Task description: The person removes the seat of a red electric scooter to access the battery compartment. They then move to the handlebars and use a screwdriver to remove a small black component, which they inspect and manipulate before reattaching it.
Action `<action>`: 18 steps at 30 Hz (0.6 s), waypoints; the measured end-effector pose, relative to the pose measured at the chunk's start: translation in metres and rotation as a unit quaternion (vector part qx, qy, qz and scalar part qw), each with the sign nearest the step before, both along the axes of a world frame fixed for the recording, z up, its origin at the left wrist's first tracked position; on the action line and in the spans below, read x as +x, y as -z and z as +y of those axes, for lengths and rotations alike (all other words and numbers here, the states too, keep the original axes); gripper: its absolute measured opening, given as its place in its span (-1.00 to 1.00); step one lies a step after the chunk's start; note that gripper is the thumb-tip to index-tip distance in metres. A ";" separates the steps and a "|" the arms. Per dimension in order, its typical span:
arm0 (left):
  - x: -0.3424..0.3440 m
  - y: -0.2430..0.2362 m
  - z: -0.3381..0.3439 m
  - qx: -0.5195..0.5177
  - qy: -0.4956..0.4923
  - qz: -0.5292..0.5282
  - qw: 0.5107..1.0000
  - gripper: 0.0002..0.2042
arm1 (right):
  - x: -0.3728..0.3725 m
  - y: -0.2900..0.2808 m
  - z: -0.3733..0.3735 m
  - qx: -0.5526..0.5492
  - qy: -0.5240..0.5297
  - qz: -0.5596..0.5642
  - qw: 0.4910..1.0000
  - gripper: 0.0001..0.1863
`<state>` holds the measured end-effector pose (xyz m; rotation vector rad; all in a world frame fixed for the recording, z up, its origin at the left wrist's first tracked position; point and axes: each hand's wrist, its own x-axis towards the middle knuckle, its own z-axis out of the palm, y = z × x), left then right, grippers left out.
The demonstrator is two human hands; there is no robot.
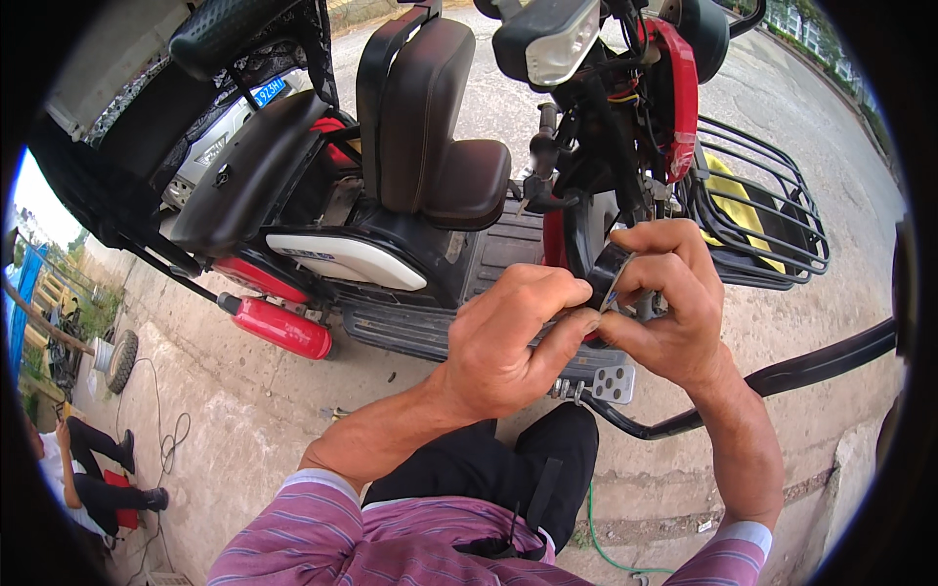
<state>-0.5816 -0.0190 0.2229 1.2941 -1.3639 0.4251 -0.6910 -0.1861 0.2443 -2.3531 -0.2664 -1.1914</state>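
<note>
Both hands meet in front of a red and black electric tricycle (562, 225). My right hand (674, 303) is curled around what looks like a roll of black tape (610, 266), its thumb and fingers closed on the rim. From the other side, my left hand (523, 337) is closed in a pinch, thumb and index fingertips touching the roll's near edge. A small bluish, shiny spot (612, 297) shows between the fingertips, too small to name. The fingers hide much of the roll. Just beyond it stands the tricycle's front column, with its headlight (559, 44) above.
A brown padded seat (420, 127) and a ribbed footboard (401, 332) lie to the left. A metal pedal (614, 384) sits below my hands, a black bar (821, 361) to the right. Beyond is a wire basket (772, 205) with yellow cloth. Someone sits at the far left (88, 469).
</note>
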 end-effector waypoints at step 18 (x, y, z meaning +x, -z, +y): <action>0.005 -0.007 0.007 0.072 0.049 0.026 0.996 -0.81 | 0.000 0.001 -0.001 0.064 -0.070 0.064 0.993 -0.56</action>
